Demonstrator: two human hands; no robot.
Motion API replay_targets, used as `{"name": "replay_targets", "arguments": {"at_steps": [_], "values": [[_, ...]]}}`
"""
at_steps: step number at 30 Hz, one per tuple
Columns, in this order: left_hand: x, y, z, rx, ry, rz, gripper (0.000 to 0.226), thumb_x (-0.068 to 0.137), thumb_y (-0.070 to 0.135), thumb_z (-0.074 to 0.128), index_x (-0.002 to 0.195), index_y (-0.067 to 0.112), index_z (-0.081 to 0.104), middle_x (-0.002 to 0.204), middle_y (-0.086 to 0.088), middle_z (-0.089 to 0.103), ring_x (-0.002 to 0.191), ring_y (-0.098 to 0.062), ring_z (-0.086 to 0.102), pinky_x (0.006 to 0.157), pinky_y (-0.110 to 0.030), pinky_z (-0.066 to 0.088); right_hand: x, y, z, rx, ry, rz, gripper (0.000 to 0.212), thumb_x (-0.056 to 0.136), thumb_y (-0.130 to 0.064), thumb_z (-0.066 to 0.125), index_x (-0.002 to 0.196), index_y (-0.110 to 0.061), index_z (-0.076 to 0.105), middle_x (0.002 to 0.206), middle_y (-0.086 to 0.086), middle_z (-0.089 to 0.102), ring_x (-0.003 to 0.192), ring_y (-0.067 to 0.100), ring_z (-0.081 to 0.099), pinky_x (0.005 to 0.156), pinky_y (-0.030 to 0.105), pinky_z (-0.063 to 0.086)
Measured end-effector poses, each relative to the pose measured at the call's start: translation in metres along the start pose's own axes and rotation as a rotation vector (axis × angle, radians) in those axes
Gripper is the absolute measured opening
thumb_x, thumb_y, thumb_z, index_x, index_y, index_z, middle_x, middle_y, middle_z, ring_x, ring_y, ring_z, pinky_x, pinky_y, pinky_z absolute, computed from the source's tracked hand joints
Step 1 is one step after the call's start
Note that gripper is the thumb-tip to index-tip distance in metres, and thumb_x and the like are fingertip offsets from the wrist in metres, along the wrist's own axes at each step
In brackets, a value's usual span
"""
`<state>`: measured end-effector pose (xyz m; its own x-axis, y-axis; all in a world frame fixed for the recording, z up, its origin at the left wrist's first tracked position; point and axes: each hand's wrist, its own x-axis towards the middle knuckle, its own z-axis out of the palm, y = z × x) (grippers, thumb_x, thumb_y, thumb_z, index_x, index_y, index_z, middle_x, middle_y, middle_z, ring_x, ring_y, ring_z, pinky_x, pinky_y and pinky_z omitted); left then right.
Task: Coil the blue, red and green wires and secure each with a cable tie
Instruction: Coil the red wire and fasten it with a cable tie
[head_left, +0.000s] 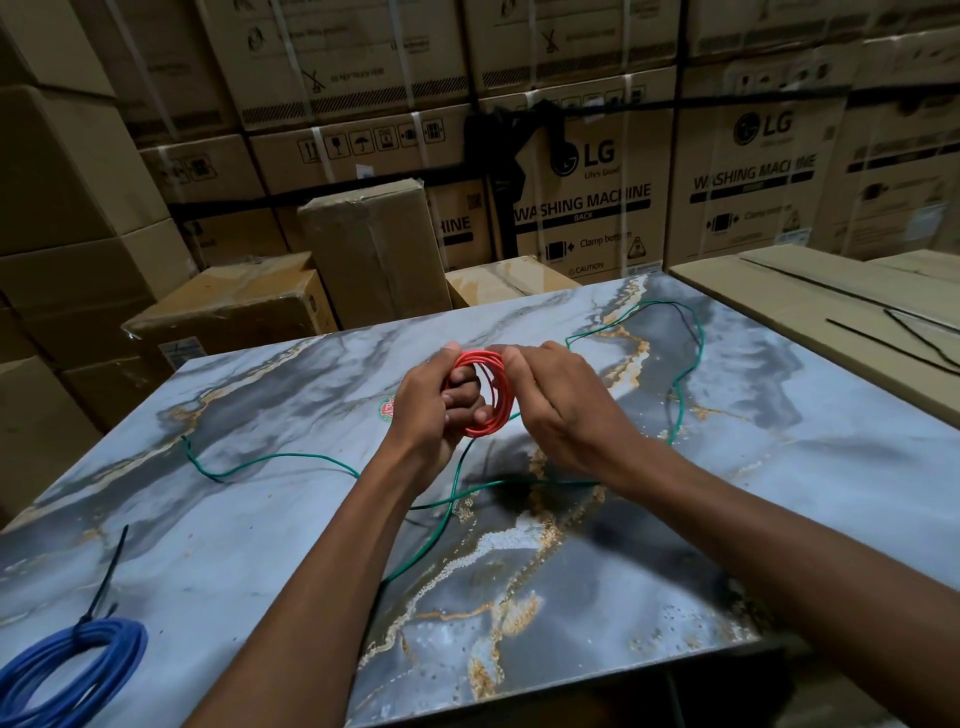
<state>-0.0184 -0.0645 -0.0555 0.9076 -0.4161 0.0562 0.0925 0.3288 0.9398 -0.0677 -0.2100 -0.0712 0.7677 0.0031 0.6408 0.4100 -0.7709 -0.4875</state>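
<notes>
Both hands, left hand (434, 402) and right hand (558, 400), gripped the red wire coil (485, 392) with closed fingers above the table (234, 519). The green wire (270, 460) sprawled loose beneath (uncoiled). The blue wire coil (67, 670) lay tied at the near-left corner.

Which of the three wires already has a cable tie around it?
The blue wire coil at the table's near left corner: a black cable tie binds it. The red coil is hand-held, untied; the green wire lies loose.

Blue coil (72, 670) cut off by left and bottom edges
</notes>
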Motion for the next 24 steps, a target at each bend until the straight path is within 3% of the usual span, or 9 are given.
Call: {"name": "replay_targets", "arguments": {"at_steps": [3, 5, 8, 11, 19, 24], "values": [[-0.001, 0.0, 0.002, 0.02, -0.03, -0.018, 0.045, 0.107, 0.032, 0.037, 0.065, 0.015, 0.038, 0.043, 0.007, 0.028, 0.035, -0.003, 0.023, 0.051, -0.023, 0.024, -0.001, -0.003, 0.003, 0.011, -0.032, 0.038, 0.058, 0.108, -0.047, 0.022, 0.15, -0.017, 0.049, 0.119, 0.004, 0.066, 0.108, 0.018, 0.053, 0.094, 0.034, 0.041], [-0.001, -0.002, 0.003, 0.058, -0.046, -0.017, 0.046, 0.107, 0.031, 0.038, 0.064, 0.016, 0.038, 0.044, 0.008, 0.029, 0.036, -0.003, 0.022, 0.049, -0.022, 0.021, -0.002, -0.003, 0.008, 0.029, -0.065, 0.046, 0.056, 0.109, -0.046, 0.023, 0.154, -0.019, 0.042, 0.118, 0.006, 0.066, 0.109, 0.021, 0.055, 0.09, 0.032, 0.039], [-0.001, -0.004, 0.005, 0.06, -0.067, -0.023, 0.047, 0.107, 0.032, 0.038, 0.062, 0.016, 0.038, 0.044, 0.007, 0.028, 0.035, -0.005, 0.021, 0.046, -0.023, 0.025, 0.0, -0.002, 0.009, 0.066, -0.051, -0.015, 0.041, 0.112, -0.037, 0.027, 0.127, -0.018, 0.06, 0.093, 0.0, 0.066, 0.086, 0.019, 0.059, 0.076, 0.037, 0.045], [-0.004, -0.004, 0.005, -0.002, -0.043, -0.066, 0.047, 0.107, 0.033, 0.037, 0.063, 0.016, 0.038, 0.044, 0.006, 0.028, 0.034, -0.005, 0.021, 0.044, -0.02, 0.031, 0.002, 0.002, 0.01, 0.101, -0.041, -0.028, 0.027, 0.112, -0.032, 0.032, 0.094, -0.028, 0.051, 0.073, -0.01, 0.052, 0.068, 0.006, 0.05, 0.063, 0.028, 0.037], [-0.003, -0.007, 0.018, -0.193, 0.012, -0.089, 0.046, 0.108, 0.033, 0.034, 0.067, 0.014, 0.042, 0.045, 0.005, 0.031, 0.034, -0.006, 0.024, 0.044, -0.018, 0.034, 0.014, 0.009, 0.008, -0.042, 0.0, -0.016, 0.027, 0.11, -0.034, 0.037, 0.085, -0.026, 0.042, 0.056, -0.016, 0.038, 0.049, 0.003, 0.038, 0.054, 0.033, 0.025], [0.002, -0.017, 0.024, -0.005, 0.096, 0.021, 0.043, 0.109, 0.03, 0.032, 0.079, 0.007, 0.052, 0.053, 0.002, 0.042, 0.043, -0.005, 0.037, 0.043, -0.017, 0.036, 0.015, 0.014, 0.0, -0.094, -0.019, -0.052, 0.026, 0.111, -0.032, 0.039, 0.087, -0.024, 0.046, 0.056, -0.018, 0.037, 0.048, 0.003, 0.037, 0.049, 0.022, 0.023]]}}
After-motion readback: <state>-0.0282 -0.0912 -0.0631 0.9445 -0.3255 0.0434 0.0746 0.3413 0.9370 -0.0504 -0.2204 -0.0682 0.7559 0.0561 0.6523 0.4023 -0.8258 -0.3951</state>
